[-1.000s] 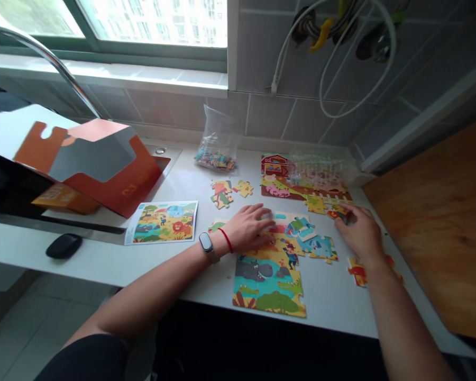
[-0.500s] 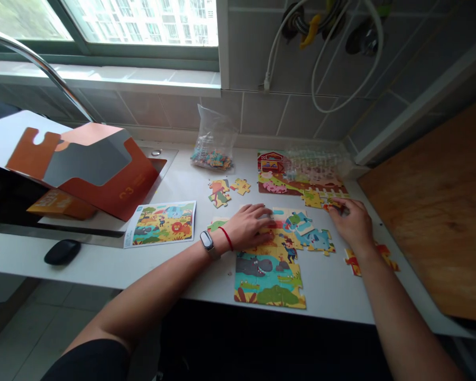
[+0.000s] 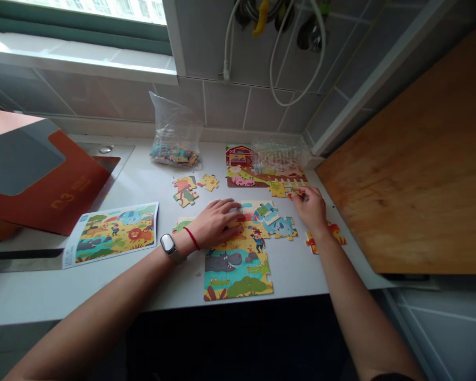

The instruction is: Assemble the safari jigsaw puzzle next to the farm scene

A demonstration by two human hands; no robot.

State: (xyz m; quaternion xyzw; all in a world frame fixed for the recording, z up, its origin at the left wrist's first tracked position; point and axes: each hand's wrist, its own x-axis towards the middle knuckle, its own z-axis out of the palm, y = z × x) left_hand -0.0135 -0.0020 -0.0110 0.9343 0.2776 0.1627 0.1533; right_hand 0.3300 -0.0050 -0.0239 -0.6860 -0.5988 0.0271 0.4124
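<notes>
My left hand [image 3: 216,223] lies flat on the yellow jungle jigsaw puzzle [image 3: 238,270], its fingers over pieces near the top of the assembled part. A hippo and a river show in that puzzle's lower section. My right hand [image 3: 309,207] pinches a small red puzzle piece [image 3: 296,194] at the lower edge of a farm jigsaw puzzle [image 3: 246,172]. Part of the farm puzzle lies under a clear plastic sheet [image 3: 280,156]. Loose pieces [image 3: 185,190] lie left of my left hand, and a red-and-yellow group [image 3: 325,238] lies right of my right wrist.
A printed picture sheet [image 3: 111,235] lies left of the puzzles. An orange-and-grey box lid [image 3: 35,174] leans at the left. A plastic bag of pieces [image 3: 175,143] stands by the tiled wall. A wooden board [image 3: 412,159] lies right of the white counter [image 3: 150,296].
The view has swung, so the counter sits further left in the frame. My right hand still pinches the red piece at the farm puzzle's edge, and my left hand stays on the pieces.
</notes>
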